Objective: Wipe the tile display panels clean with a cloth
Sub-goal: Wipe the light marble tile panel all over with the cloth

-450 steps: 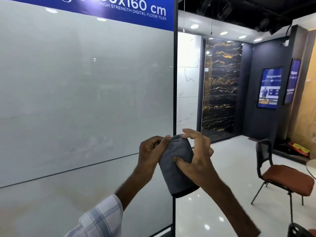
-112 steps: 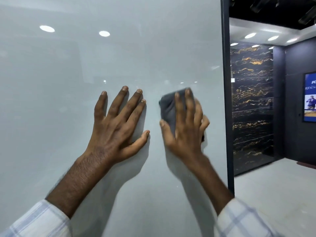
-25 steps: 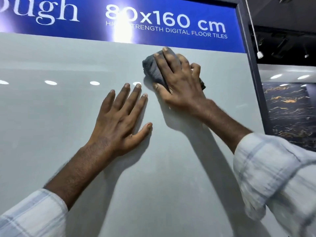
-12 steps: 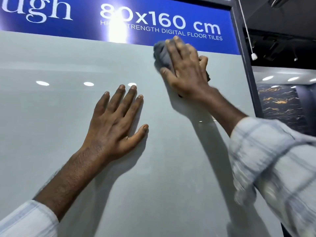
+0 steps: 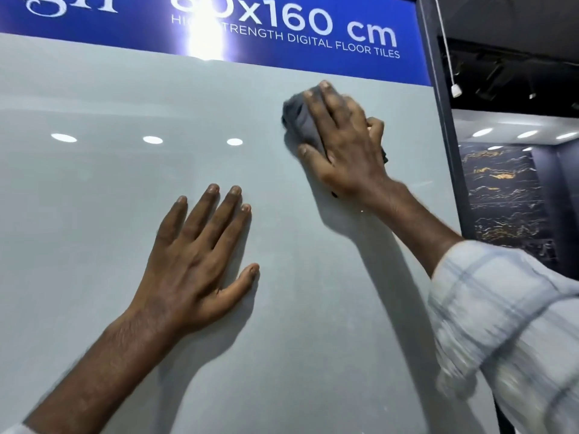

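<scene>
A glossy pale grey tile panel [image 5: 94, 214] fills most of the view, upright in front of me. My right hand [image 5: 344, 142] presses a folded grey cloth [image 5: 297, 120] flat against the panel's upper right, just under the blue header. Its fingers lie straight over the cloth, and most of the cloth is hidden beneath the palm. My left hand [image 5: 194, 261] rests flat on the panel lower down and to the left, fingers spread, holding nothing.
A blue sign [image 5: 297, 29] reading 80x160 cm tops the panel. A dark frame post [image 5: 445, 120] borders its right edge. Beyond it stands a black and gold marble panel [image 5: 507, 202] under ceiling lights.
My right hand has slid the cloth down a little from the edge of the blue header and to the right. My left hand stays pressed in the same spot.
</scene>
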`<action>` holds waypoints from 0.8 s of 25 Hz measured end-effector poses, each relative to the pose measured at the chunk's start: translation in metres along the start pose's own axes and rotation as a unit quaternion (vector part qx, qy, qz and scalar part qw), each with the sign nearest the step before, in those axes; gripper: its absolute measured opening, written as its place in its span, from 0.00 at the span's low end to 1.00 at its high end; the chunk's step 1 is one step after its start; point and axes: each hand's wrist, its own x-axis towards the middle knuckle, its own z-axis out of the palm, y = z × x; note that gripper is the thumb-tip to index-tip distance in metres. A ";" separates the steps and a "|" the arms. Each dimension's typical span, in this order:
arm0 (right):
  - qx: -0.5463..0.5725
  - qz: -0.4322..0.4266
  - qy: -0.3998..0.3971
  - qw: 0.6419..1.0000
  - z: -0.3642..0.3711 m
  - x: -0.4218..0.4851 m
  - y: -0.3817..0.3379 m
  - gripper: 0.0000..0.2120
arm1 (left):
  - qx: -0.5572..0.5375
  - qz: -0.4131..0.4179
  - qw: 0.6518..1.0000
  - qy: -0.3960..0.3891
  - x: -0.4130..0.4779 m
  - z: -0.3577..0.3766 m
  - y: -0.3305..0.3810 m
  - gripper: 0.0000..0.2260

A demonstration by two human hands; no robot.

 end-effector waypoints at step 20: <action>-0.008 -0.146 0.007 0.989 0.009 -0.161 -0.059 0.39 | -0.050 0.009 0.997 -0.051 -0.098 -0.022 0.045 0.36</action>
